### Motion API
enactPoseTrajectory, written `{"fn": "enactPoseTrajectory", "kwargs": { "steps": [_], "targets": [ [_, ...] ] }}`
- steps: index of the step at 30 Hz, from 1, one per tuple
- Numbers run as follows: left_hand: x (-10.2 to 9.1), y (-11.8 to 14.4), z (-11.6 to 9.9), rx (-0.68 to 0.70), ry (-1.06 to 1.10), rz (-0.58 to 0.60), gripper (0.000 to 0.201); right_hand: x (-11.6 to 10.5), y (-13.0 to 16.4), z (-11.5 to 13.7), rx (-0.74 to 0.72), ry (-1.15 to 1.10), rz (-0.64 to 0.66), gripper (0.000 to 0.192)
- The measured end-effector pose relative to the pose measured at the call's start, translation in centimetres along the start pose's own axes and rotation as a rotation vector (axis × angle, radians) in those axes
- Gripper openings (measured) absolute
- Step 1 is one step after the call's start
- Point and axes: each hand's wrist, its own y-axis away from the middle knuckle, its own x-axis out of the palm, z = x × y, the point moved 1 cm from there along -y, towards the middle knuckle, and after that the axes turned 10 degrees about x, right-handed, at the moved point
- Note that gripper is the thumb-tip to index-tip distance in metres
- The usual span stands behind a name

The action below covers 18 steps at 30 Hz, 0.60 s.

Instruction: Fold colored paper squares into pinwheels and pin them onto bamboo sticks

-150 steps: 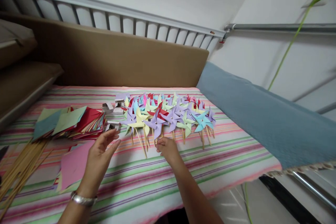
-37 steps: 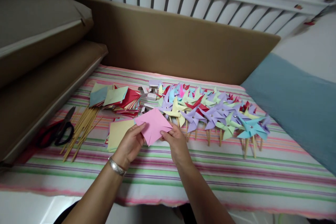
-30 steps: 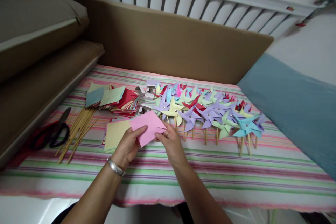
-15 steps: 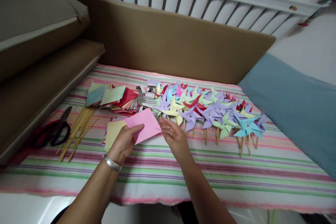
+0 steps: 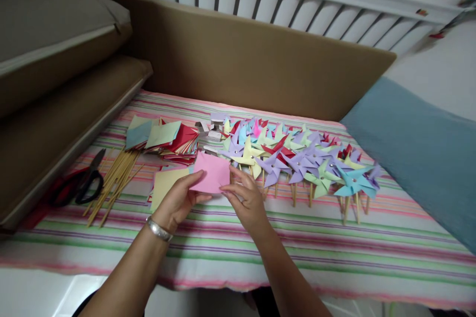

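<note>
A square of pink paper is held up between both hands above the striped cloth. My left hand, with a silver bracelet on its wrist, grips the paper's left side, thumb on top. The fingers of my right hand pinch the lower right corner. Just behind my left hand lies a pale yellow paper sheet on other sheets. Finished paper pinwheels in purple, green, yellow, red and blue lie in rows to the right of my right hand, on wooden sticks.
Black-handled scissors lie at the left beside a bundle of thin wooden sticks. Stacked coloured paper squares and small open boxes stand behind. Brown cushions rise at the left, a brown board at the back.
The pink paper has turned from a slanted position to a more level one. My right hand has closed onto its lower right corner. The view has shifted slightly.
</note>
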Motion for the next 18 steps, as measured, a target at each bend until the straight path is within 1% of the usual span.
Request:
{"fn": "enactPoseTrajectory", "kwargs": {
  "steps": [3,5,10,12,14,16,18],
  "targets": [
    [0.3,0.4,-0.2,-0.008,0.141,0.052,0.020,0.3,0.1,0.4,-0.052,0.059,-0.081,0.017],
    [0.5,0.7,-0.4,0.002,0.187,0.056,0.020,0.7,0.2,0.8,-0.101,0.091,-0.110,0.018],
    [0.4,0.8,0.1,-0.002,0.165,0.053,0.025,1.7,0.5,1.5,-0.187,0.177,-0.105,0.018],
    [0.1,0.5,0.6,-0.002,0.133,0.015,0.025,2.1,0.6,1.7,-0.199,0.188,-0.083,0.018],
    [-0.3,0.2,1.2,0.015,0.113,-0.053,0.024,2.4,0.8,1.8,-0.201,0.184,-0.053,0.018],
    [-0.4,0.0,1.6,0.041,0.110,-0.116,0.020,2.7,0.8,1.9,-0.192,0.162,-0.018,0.018],
    [-0.5,-0.2,1.8,0.069,0.108,-0.148,0.017,2.8,0.8,1.9,-0.168,0.122,0.026,0.018]
  ]
}}
